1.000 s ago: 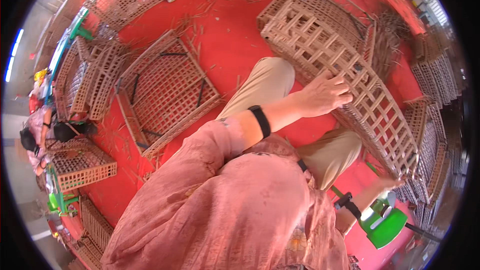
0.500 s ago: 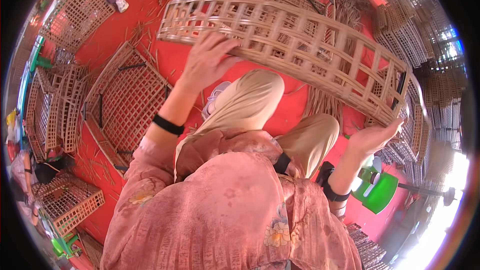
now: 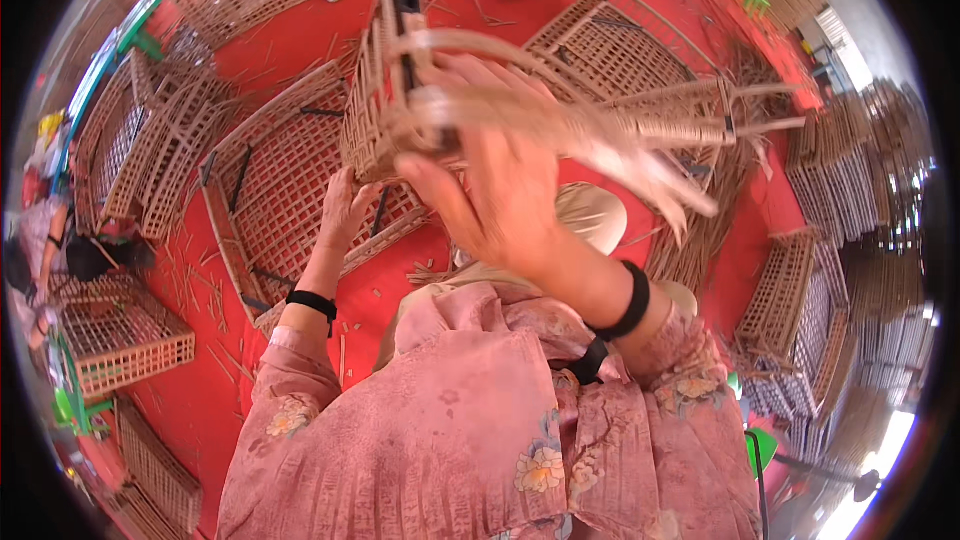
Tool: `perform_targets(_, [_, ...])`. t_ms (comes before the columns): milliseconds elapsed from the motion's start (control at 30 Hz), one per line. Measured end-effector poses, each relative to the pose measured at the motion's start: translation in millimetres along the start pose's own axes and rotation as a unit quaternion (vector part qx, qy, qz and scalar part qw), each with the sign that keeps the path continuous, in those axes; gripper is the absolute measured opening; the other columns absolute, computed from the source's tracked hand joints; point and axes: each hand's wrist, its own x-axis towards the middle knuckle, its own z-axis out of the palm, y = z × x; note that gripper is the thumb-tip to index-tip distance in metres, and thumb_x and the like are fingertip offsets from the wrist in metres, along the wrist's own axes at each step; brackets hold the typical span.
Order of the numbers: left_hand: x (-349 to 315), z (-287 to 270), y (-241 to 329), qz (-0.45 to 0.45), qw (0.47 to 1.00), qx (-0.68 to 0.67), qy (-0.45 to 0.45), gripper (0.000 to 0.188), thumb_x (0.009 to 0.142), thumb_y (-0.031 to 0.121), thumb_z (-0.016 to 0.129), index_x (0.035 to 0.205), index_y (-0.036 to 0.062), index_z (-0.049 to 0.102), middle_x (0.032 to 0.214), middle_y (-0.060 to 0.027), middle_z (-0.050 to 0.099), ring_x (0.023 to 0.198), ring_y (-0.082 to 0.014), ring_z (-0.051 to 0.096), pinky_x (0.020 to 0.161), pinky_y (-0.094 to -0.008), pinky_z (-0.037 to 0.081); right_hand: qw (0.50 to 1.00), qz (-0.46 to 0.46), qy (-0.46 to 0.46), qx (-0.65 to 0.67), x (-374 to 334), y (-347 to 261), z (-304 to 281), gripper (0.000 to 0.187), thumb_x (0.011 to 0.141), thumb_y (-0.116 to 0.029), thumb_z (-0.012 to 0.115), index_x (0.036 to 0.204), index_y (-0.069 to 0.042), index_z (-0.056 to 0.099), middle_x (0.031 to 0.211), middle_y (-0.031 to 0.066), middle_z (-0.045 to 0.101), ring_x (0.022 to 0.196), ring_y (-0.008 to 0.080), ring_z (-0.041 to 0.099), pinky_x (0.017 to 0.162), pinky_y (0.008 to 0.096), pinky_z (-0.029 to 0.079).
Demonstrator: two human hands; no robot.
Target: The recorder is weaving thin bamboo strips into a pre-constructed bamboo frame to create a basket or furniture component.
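A woven cane tray [image 3: 368, 110] with an open lattice stands tilted in front of me, its near end carrying a dark strip. My left hand [image 3: 343, 208] is closed round its lower edge; some fingers are hidden behind the weave. Close to the tray's right end, my right hand [image 3: 505, 165] has its thumb and fingers spread, with nothing visibly gripped; motion blurs the fingertips. Blurred cane strips [image 3: 590, 130] cross in front of those fingers and reach right, past a bound cane piece [image 3: 680, 128]. A larger lattice tray [image 3: 285, 175] lies on the floor beyond my left hand.
Red floor covering [image 3: 290, 40] is littered with cane scraps. More lattice trays [image 3: 150, 145] stand at left, another [image 3: 615, 45] lies far right, and tall stacks [image 3: 840, 175] line the right side. A person [image 3: 45, 240] works at far left. A green stool [image 3: 762, 450] is at lower right.
The long tray has swung from across my front to an end-on tilt at left. My left hand has moved down and left; my right hand has come up and inward, and the view has shifted.
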Motion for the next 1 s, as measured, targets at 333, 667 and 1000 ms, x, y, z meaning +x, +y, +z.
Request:
perform_targets(333, [-4, -6, 33, -0.137, 0.989, 0.008, 0.045, 0.045, 0.092, 0.044, 0.062, 0.104, 0.0010, 0.064, 0.102, -0.0209, 0.065, 0.104, -0.0386, 0.058, 0.089, -0.0472, 0.044, 0.973, 0.186, -0.107, -0.083, 107, 64, 94, 0.067, 0.089, -0.067, 0.061, 0.076, -0.001, 0.064, 0.066, 0.0215, 0.066, 0.062, 0.0323, 0.068, 0.060, 0.0443, 0.053])
perform_targets(667, [-22, -59, 107, -0.030, 0.990, 0.139, 0.024, 0.035, 0.091, 0.032, 0.067, 0.092, 0.0005, 0.053, 0.083, -0.0222, 0.059, 0.081, -0.0421, 0.059, 0.070, -0.0517, 0.048, 0.860, -0.245, 0.057, -0.445, 197, 77, 62, 0.050, 0.095, -0.053, 0.062, 0.096, -0.004, 0.075, 0.062, 0.0010, 0.053, 0.058, 0.0127, 0.044, 0.056, 0.0321, 0.034])
perform_targets(1000, [-90, 6, 92, 0.011, 0.995, -0.009, -0.102, 0.048, 0.102, 0.036, 0.052, 0.130, -0.0032, 0.056, 0.116, -0.0300, 0.064, 0.104, -0.0431, 0.064, 0.085, -0.0511, 0.051, 0.960, -0.175, -0.128, 0.175, 144, -54, 190, 0.052, 0.082, -0.062, 0.069, 0.072, -0.011, 0.065, 0.058, 0.0057, 0.061, 0.057, 0.0241, 0.065, 0.065, 0.0404, 0.049])
